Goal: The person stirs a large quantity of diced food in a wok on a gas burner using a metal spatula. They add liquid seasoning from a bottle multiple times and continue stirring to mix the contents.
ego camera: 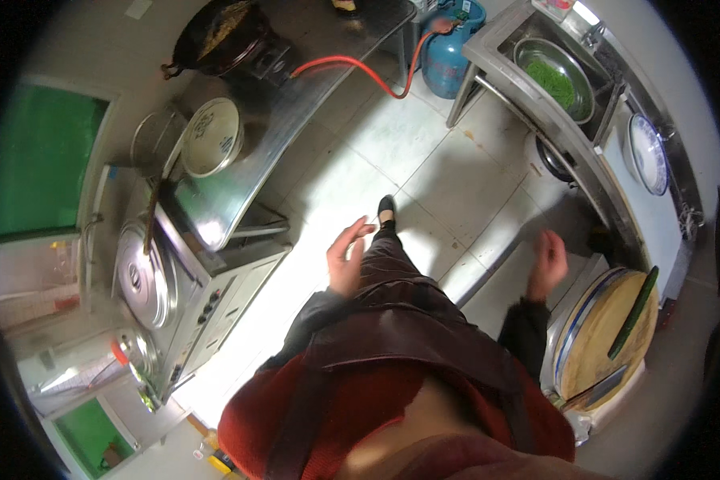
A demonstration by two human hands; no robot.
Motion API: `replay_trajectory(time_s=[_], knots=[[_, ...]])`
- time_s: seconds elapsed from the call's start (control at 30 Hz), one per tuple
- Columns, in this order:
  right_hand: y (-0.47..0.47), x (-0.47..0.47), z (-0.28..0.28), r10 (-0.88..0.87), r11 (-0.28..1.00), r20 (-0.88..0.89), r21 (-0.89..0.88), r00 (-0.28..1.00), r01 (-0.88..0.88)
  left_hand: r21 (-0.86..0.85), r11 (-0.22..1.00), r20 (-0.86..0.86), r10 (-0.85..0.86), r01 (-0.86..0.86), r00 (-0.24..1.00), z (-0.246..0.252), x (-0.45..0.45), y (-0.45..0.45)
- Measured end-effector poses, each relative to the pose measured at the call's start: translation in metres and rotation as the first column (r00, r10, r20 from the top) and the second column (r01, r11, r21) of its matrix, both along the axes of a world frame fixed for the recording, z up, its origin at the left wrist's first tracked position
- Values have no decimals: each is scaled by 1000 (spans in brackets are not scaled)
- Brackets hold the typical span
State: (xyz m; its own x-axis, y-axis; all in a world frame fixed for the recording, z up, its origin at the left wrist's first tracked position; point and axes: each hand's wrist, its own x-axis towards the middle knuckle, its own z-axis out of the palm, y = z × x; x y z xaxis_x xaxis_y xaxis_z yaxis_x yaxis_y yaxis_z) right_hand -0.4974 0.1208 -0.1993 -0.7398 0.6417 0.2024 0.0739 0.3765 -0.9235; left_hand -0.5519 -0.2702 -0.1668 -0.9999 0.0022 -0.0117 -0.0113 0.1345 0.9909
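Note:
My left hand [347,255] is held in the air in front of my body, its thumb and fingers apart, with nothing in it. My right hand [548,264], somewhat blurred, is also raised and touches nothing; how far its fingers are bent is hard to make out. Nearest to it is a round wooden chopping block [594,324] at the right, with a cucumber [634,312] lying across it. A cleaver [606,384] lies at the block's lower edge.
A steel sink at upper right holds a metal bowl [585,99] with chopped greens [549,81]. A steel table [294,114] at upper left bears a wok [183,45] and a patterned bowl [213,138]. A red hose [360,63] runs to a blue gas cylinder [447,66]. Tiled floor [360,162] lies between.

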Motion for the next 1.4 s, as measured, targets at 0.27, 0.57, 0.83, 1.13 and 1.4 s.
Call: replay_trajectory(time_s=[0.27, 0.57, 0.83, 1.13, 1.4], knots=[[-157, -291, 32, 564, 768, -123, -284, 816, -574, 303, 827, 161, 446, -474, 880, -30, -147, -113], [-180, -398, 45, 754, 656, 135, -209, 642, -726, 746, -255, 653, 462, -616, 600, -131, -268, -281], [-174, -526, 48, 907, 416, 160, -206, 389, -886, 482, 300, 352, 794, -823, 496, -106, -244, -253], [-288, -588, 53, 930, 339, 242, -273, 277, -900, 58, 21, 330, 943, -998, 39, -36, -47, -154], [-373, -620, 97, 866, 493, -174, 447, 468, -747, 527, -295, 598, 795, -797, 101, -34, -77, -173]])
